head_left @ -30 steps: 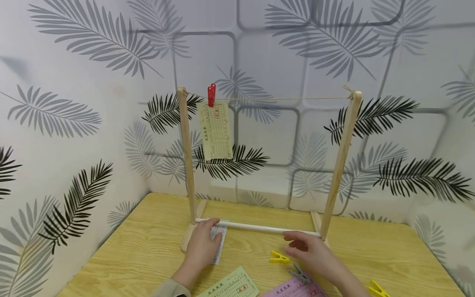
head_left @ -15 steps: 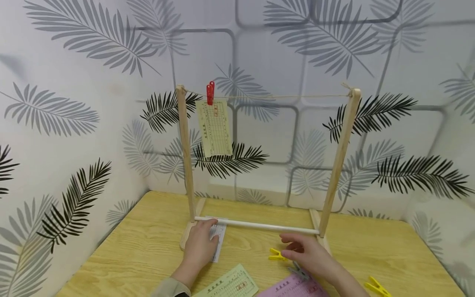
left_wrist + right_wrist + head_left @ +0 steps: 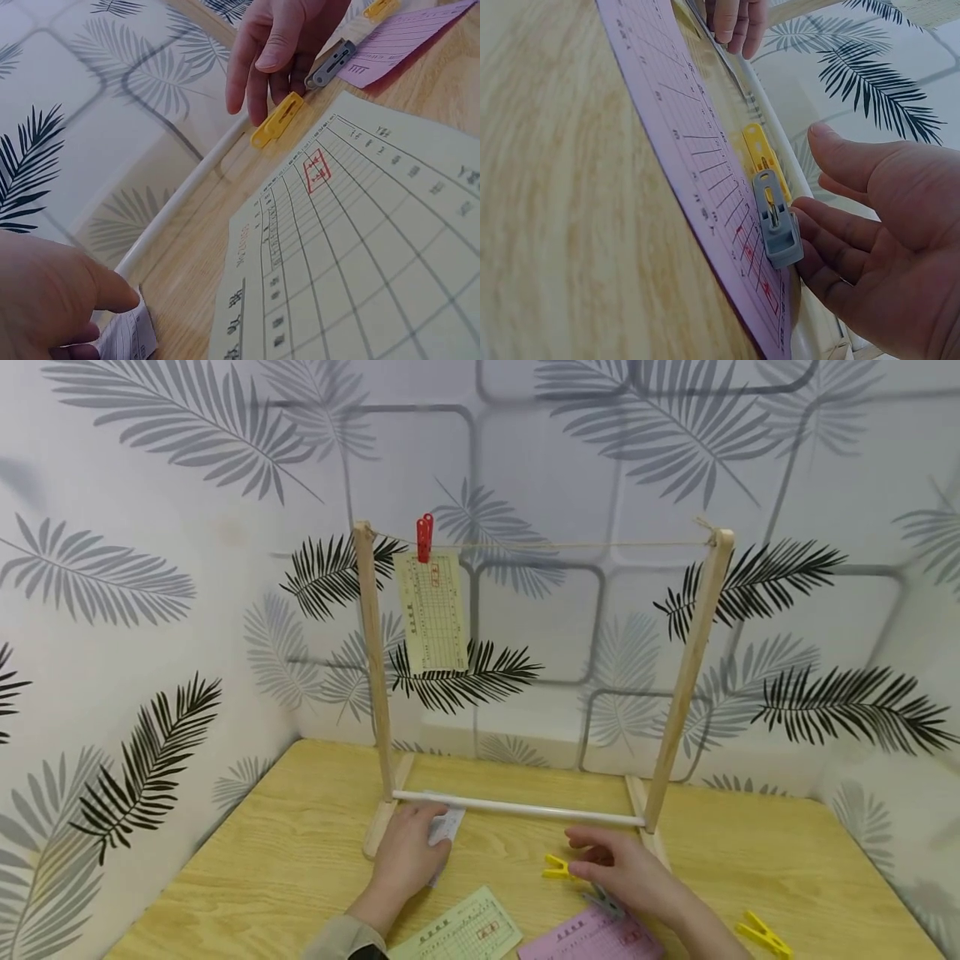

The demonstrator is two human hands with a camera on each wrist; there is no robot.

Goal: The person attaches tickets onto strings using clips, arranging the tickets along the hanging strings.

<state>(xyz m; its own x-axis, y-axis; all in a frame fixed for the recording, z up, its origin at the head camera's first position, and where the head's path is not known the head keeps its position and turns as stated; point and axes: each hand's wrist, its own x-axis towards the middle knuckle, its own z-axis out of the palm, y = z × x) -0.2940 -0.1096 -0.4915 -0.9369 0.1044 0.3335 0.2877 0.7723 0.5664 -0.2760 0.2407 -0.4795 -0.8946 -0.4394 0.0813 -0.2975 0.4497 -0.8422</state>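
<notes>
My left hand (image 3: 408, 856) grips a white receipt slip (image 3: 447, 827) below the left post of the wooden stand, hiding part of it. In the left wrist view, thumb and fingers curl at the edge of the slip (image 3: 131, 334). My right hand (image 3: 630, 870) holds nothing, its fingers loosely bent beside a yellow clothespin (image 3: 557, 867) and a grey clothespin (image 3: 775, 217). The grey one lies at a pink receipt (image 3: 592, 937). A pale green receipt (image 3: 461, 927) lies between my hands. Above, a red clothespin (image 3: 424, 539) holds a yellowish receipt (image 3: 433, 614) on the string (image 3: 555, 544).
The stand has a left post (image 3: 372, 664), a right post (image 3: 690, 681) and a white bar (image 3: 517, 809) low across them. Another yellow clothespin (image 3: 763, 935) lies at the right of the wooden table (image 3: 247, 852). A patterned wall (image 3: 540, 627) rises behind.
The white slip has tilted and shifted slightly under my left hand. My right hand has moved a little left, overlapping the yellow clothespin. The head view has dipped slightly.
</notes>
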